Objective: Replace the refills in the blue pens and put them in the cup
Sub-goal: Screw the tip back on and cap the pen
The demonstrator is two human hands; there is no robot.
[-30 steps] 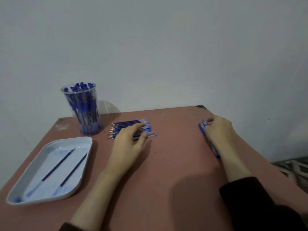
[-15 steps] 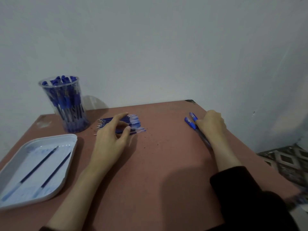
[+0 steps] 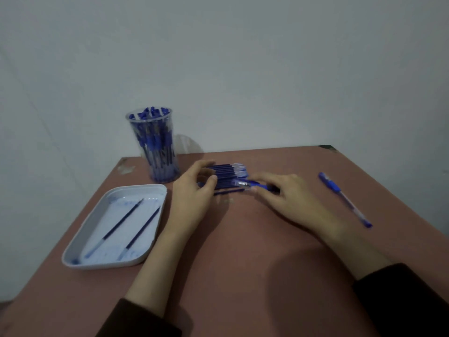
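One pen [image 3: 252, 184] in the right hand [image 3: 289, 198] — left hand [image 3: 194, 193] pinching refills [image 3: 226, 172].

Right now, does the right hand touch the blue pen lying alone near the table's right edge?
Apart. The head view shows a strip of bare table between the right hand and the lone blue pen.

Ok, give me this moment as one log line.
left hand: at refill pile, grip unclear | right hand: holds blue pen | second pen: lying loose, right | cup: upright, filled | tray: two refills
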